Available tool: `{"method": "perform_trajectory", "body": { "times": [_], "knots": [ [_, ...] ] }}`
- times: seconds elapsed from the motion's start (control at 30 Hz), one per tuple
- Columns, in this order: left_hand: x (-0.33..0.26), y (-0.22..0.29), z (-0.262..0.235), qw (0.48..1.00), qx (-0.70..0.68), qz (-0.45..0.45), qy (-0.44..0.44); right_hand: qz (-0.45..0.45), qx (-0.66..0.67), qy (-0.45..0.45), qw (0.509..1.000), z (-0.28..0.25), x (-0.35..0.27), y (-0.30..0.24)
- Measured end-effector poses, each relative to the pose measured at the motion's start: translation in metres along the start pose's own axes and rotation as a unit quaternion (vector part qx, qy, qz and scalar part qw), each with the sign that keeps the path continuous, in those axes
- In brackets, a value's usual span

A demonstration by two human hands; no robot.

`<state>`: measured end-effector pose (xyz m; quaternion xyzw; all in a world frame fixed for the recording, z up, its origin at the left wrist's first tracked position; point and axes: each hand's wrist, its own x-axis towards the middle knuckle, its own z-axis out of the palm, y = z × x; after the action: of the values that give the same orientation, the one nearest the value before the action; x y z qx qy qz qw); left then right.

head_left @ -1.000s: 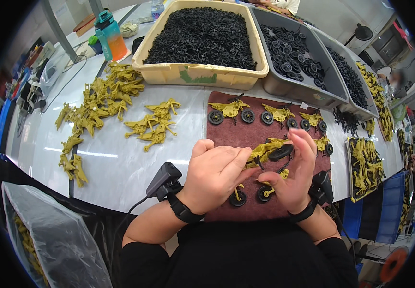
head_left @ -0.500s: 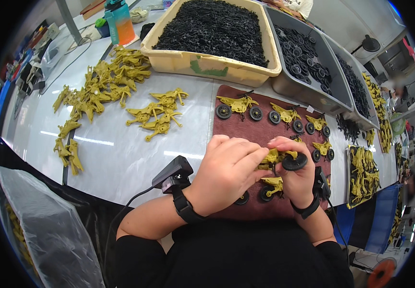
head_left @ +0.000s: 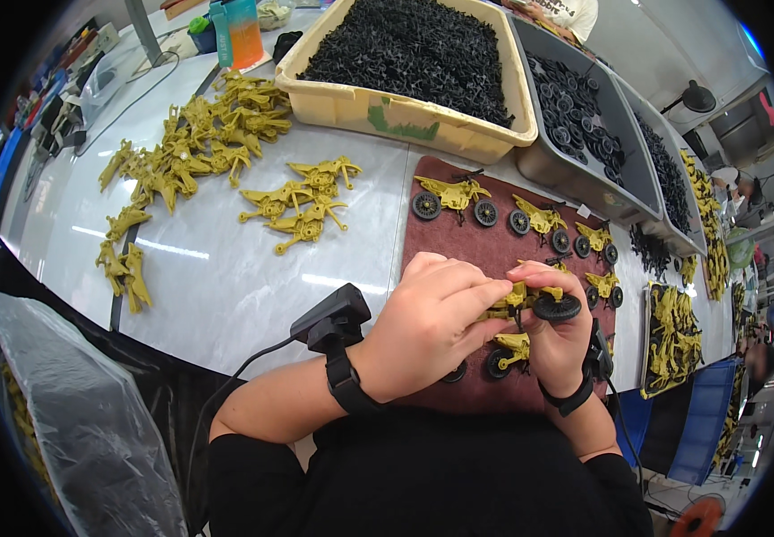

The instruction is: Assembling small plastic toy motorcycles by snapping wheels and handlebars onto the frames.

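Above the maroon cloth [head_left: 431, 242], both my hands are closed around a yellow toy motorcycle [head_left: 555, 309]. Its black wheel sticks out to the right, by the fingers of my right hand [head_left: 559, 349]. My left hand [head_left: 436, 318] grips the yellow body from the left, with its fingertips covering much of it. Whether a second wheel is fitted cannot be seen. On the cloth beyond and beneath my hands lie several toy motorcycles [head_left: 454, 194] with black wheels, some partly hidden by my hands.
Left on the white table are a few loose yellow bodies [head_left: 302, 210] and a larger pile [head_left: 199, 134]. Behind, a cream bin [head_left: 405, 112] holds small black parts; a grey bin [head_left: 597, 192] holds wheels. A tray [head_left: 673, 340] of yellow parts stands right. A bottle [head_left: 242, 36] stands at the back.
The whole view has shifted slightly. Both hands keep their hold on the toy motorcycle, whose wheel has tilted a little; the right fingers have moved slightly around it.
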<state>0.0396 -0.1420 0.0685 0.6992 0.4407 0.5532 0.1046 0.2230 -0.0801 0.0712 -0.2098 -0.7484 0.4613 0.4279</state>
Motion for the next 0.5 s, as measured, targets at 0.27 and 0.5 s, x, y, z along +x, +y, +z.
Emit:
{"method": "perform_trajectory", "body": {
  "times": [0.27, 0.5],
  "knots": [
    [0.0002, -0.0045, -0.0004, 0.999, -0.017, -0.041, -0.001, 0.076, 0.04, 0.018, 0.996, 0.0065, -0.0029, -0.0024],
    [0.003, -0.0048, 0.0013, 0.997, -0.032, -0.065, -0.012, 0.102, 0.065, 0.024, 0.992, 0.0059, -0.0042, -0.0017]
  ]
}}
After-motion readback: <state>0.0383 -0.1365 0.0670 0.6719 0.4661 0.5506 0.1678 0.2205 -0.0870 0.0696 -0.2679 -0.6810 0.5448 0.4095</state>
